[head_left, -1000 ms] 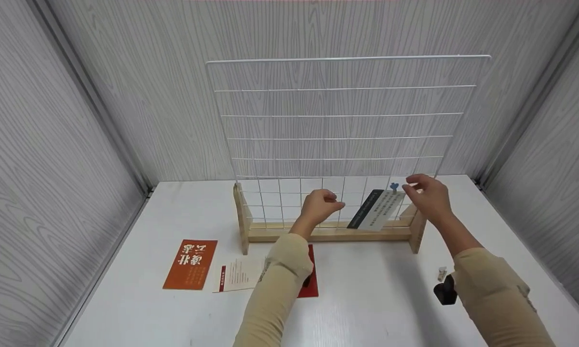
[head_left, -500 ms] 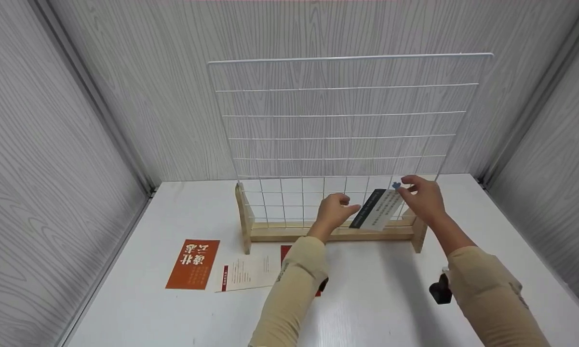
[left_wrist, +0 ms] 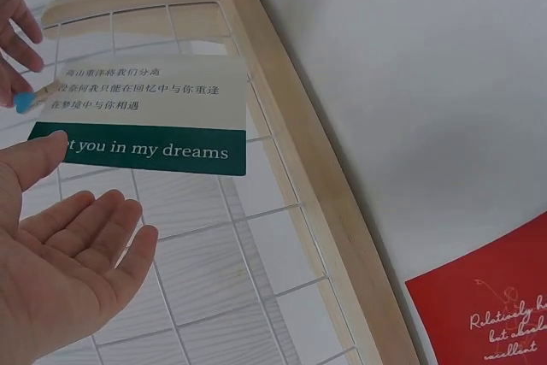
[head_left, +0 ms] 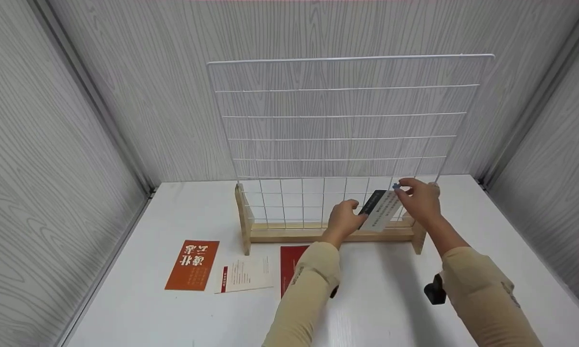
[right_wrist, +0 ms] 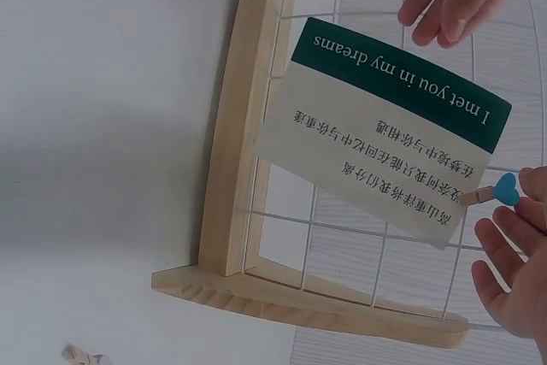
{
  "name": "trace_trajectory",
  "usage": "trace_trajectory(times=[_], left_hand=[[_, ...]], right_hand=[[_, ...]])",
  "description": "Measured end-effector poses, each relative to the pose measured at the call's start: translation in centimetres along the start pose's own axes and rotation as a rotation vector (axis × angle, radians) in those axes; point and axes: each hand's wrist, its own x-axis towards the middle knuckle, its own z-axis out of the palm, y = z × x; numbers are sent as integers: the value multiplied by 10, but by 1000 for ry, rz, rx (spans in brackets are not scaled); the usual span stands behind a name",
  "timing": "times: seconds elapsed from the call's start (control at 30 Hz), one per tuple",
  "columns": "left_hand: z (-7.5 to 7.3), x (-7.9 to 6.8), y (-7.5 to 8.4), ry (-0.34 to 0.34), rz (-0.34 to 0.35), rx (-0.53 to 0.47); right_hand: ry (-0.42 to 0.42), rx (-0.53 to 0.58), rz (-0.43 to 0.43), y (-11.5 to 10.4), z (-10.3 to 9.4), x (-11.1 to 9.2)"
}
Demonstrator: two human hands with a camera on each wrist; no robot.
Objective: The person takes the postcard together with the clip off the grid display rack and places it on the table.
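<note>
A card (head_left: 382,212) with a dark green band and printed text hangs tilted against the white wire grid (head_left: 313,200). A small wooden clothespin (right_wrist: 479,196) with a blue heart (right_wrist: 506,188) sits on one of its corners. My right hand (head_left: 422,200) pinches the heart end of that clothespin between thumb and forefinger. Beside the card's green edge is my left hand (head_left: 345,220), its fingers spread and loosely bent. In the left wrist view the left thumb (left_wrist: 38,160) overlaps the green band; whether it touches cannot be told.
Wooden feet and a crossbar (head_left: 289,236) support the grid. On the white table lie an orange card (head_left: 193,265), a cream card (head_left: 247,274) and a red card (head_left: 291,262), partly behind my left sleeve. A small light-coloured item (right_wrist: 84,355) lies at the right.
My left hand has moved right, up to the card's dark edge. My right hand has shifted slightly left and closed its fingertips on the blue heart. The card stays nearly in place.
</note>
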Motion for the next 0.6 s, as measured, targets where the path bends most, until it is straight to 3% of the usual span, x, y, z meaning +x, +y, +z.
trace_trajectory(times=[0.43,0.6], left_hand=[[16,3,8,49,-14,-18],[20,3,8,78,-14,-10]], right_hand=[[16,-2,56,-3,4,2],[38,-10,37,-2,8,4]])
